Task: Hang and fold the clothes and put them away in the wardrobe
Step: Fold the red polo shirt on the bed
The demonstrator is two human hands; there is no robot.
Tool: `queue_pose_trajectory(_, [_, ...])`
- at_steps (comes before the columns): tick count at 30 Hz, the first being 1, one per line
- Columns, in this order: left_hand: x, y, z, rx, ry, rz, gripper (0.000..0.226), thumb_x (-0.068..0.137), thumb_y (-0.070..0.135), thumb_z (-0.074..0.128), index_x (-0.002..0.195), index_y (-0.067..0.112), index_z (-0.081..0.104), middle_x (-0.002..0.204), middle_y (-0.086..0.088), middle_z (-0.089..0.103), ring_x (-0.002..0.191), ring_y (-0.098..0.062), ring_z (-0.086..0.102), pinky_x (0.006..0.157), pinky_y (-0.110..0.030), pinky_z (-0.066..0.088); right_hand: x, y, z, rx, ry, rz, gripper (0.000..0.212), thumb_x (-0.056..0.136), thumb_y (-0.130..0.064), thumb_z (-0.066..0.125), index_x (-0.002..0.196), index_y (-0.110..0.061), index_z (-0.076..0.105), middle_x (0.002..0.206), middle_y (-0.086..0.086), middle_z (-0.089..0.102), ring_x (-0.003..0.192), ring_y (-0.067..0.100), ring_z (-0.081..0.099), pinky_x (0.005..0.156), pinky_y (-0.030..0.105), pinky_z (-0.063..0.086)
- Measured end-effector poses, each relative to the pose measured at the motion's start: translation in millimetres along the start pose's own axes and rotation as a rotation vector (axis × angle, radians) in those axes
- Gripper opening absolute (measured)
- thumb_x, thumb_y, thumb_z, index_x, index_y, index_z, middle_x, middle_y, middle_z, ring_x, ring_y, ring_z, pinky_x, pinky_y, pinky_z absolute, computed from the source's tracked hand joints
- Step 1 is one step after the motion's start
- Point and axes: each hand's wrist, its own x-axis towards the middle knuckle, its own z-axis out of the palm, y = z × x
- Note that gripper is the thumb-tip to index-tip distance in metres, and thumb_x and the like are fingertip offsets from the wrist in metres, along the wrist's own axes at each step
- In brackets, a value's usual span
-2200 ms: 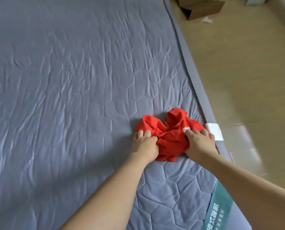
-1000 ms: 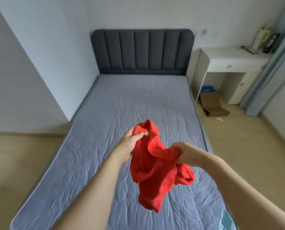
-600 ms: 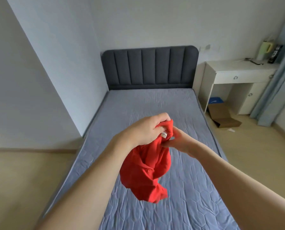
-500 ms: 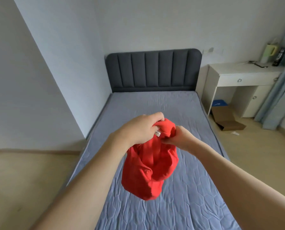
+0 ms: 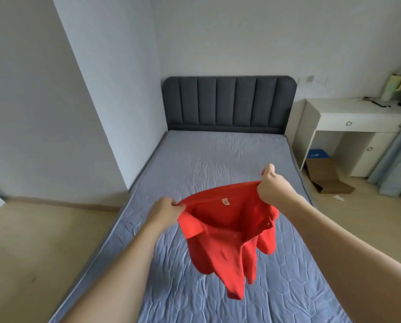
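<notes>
The left hand [image 5: 165, 209] pinched one end of the neck opening of a small red collared polo shirt [image 5: 227, 236], fingers curled over the fabric, and the right hand [image 5: 270, 186] gripped the other end in a closed fist, a little higher and farther out. Between them the opening was stretched wide, with a small white label [image 5: 225, 201] showing inside the back of the neck. The rest of the shirt hung loose below the hands, collar and button placket toward the person, its lowest fold dangling in the air above the near half of a grey quilted mattress [image 5: 218, 159] and not touching it. The mattress ran away from the person to a dark grey padded headboard [image 5: 228, 103] against the far wall. Beside the mattress's far right corner stood a white desk with a drawer [image 5: 355, 117], with a pale yellow-green jug [image 5: 395, 85] at its back edge. On the light wooden floor [image 5: 31, 252] under and in front of the desk lay an open brown cardboard box [image 5: 327, 178], and a blue-grey curtain [image 5: 395, 155] hung at the right edge.
</notes>
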Motion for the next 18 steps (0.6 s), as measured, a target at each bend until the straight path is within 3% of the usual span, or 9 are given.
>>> queue_pose_trajectory(4, [-3, 28, -9, -0.405, 0.133, -0.046, 0.016, 0.080, 0.016, 0.053, 0.066, 0.011, 0.046, 0.063, -0.014, 0.055, 0.058, -0.026, 0.059, 0.061, -0.047, 0.056, -1, 4, -6, 0.156, -0.109, 0.146, 0.032, 0.095, -0.010, 0.036, 0.123, -0.003, 0.050, 0.113, 0.015, 0.063, 0.114, 0.037, 0.053, 0.080, 0.037, 0.040])
queue_pose_trajectory(6, [-13, 48, -11, -0.622, 0.054, -0.130, 0.008, 0.088, 0.007, 0.041, 0.081, 0.010, 0.044, 0.066, -0.016, 0.056, 0.051, -0.026, 0.059, 0.053, -0.041, 0.056, -5, -2, -9, 0.255, -0.233, 0.296, 0.026, 0.090, -0.012, 0.046, 0.081, -0.012, 0.071, 0.063, -0.009, 0.070, 0.106, 0.024, 0.058, 0.087, 0.033, 0.043])
queue_pose_trajectory(7, [-15, 53, -11, -0.677, -0.011, -0.175, 0.011, 0.091, 0.004, 0.033, 0.089, 0.009, 0.044, 0.065, -0.016, 0.057, 0.046, -0.026, 0.061, 0.047, -0.036, 0.056, -8, -5, -11, 0.263, -0.294, 0.371, 0.035, 0.087, -0.011, 0.051, 0.059, -0.014, 0.071, 0.043, -0.009, 0.061, 0.097, 0.016, 0.058, 0.087, 0.027, 0.040])
queue_pose_trajectory(8, [-17, 55, -11, -0.681, -0.068, -0.210, 0.017, 0.092, 0.002, 0.028, 0.095, 0.005, 0.045, 0.062, -0.016, 0.059, 0.043, -0.025, 0.062, 0.043, -0.033, 0.053, -9, -6, -12, 0.280, -0.324, 0.413, 0.038, 0.087, -0.009, 0.052, 0.053, -0.010, 0.070, 0.040, -0.004, 0.059, 0.088, 0.016, 0.060, 0.086, 0.025, 0.040])
queue_pose_trajectory(10, [-22, 50, -16, -0.688, -0.167, -0.247, 0.026, 0.093, 0.001, 0.026, 0.096, -0.003, 0.051, 0.055, -0.015, 0.062, 0.043, -0.024, 0.064, 0.042, -0.031, 0.053, -10, -8, -14, 0.316, -0.351, 0.488, 0.037, 0.091, -0.009, 0.042, 0.067, 0.010, 0.064, 0.049, 0.017, 0.062, 0.067, 0.030, 0.062, 0.080, 0.036, 0.052])
queue_pose_trajectory(11, [-25, 47, -18, -0.720, -0.207, -0.270, 0.027, 0.093, 0.000, 0.027, 0.092, -0.005, 0.053, 0.055, -0.015, 0.065, 0.046, -0.024, 0.066, 0.045, -0.032, 0.055, -9, -9, -14, 0.351, -0.371, 0.506, 0.036, 0.091, -0.011, 0.039, 0.075, 0.014, 0.060, 0.057, 0.022, 0.063, 0.059, 0.033, 0.060, 0.070, 0.041, 0.056])
queue_pose_trajectory(13, [-31, 43, -24, -0.792, -0.262, -0.292, 0.027, 0.091, 0.000, 0.030, 0.089, -0.006, 0.057, 0.061, -0.015, 0.069, 0.054, -0.025, 0.069, 0.051, -0.033, 0.058, -17, -3, -10, 0.482, -0.417, 0.470, 0.036, 0.090, -0.018, 0.035, 0.089, 0.010, 0.058, 0.075, 0.024, 0.063, 0.052, 0.029, 0.056, 0.049, 0.036, 0.054])
queue_pose_trajectory(15, [-38, 39, -30, -0.798, -0.286, -0.280, 0.029, 0.089, 0.001, 0.031, 0.094, -0.006, 0.059, 0.066, -0.014, 0.071, 0.057, -0.023, 0.070, 0.053, -0.031, 0.058, -30, 3, -1, 0.680, -0.461, 0.487, 0.030, 0.091, -0.020, 0.032, 0.086, 0.000, 0.054, 0.076, 0.018, 0.057, 0.053, 0.026, 0.052, 0.048, 0.031, 0.049])
queue_pose_trajectory(18, [-49, 31, -31, -0.739, -0.270, -0.219, 0.032, 0.085, 0.000, 0.032, 0.100, -0.005, 0.059, 0.081, -0.015, 0.073, 0.071, -0.023, 0.071, 0.067, -0.031, 0.058, -44, 9, 14, 0.975, -0.594, 0.502, 0.019, 0.087, -0.021, 0.042, 0.091, -0.004, 0.050, 0.076, 0.017, 0.056, 0.061, 0.029, 0.057, 0.061, 0.037, 0.055])
